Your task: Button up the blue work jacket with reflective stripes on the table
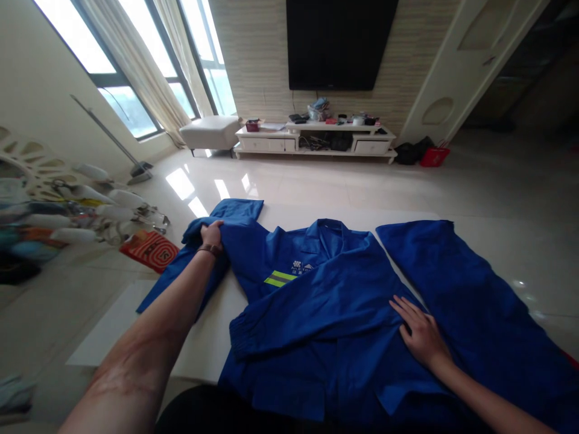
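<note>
A blue work jacket (312,307) with a yellow-green reflective strip and white chest lettering lies front up on a white tabletop (199,355). One sleeve is folded across its front, the elastic cuff pointing left. My left hand (211,235), a band on its wrist, is closed on the other sleeve (239,241) at the jacket's left. My right hand (423,334) rests flat on the jacket's right side, fingers stretched out. More blue cloth (172,280) lies under and beyond my left hand, and another blue garment piece (479,301) spreads along the right.
An orange-red patterned bag (151,250) stands left of the table, near a cluttered rack (99,205). Across the tiled floor are a grey ottoman (210,134), a low white TV cabinet (266,143) and a red bag (435,155). A broom and dustpan (140,172) lean by the window.
</note>
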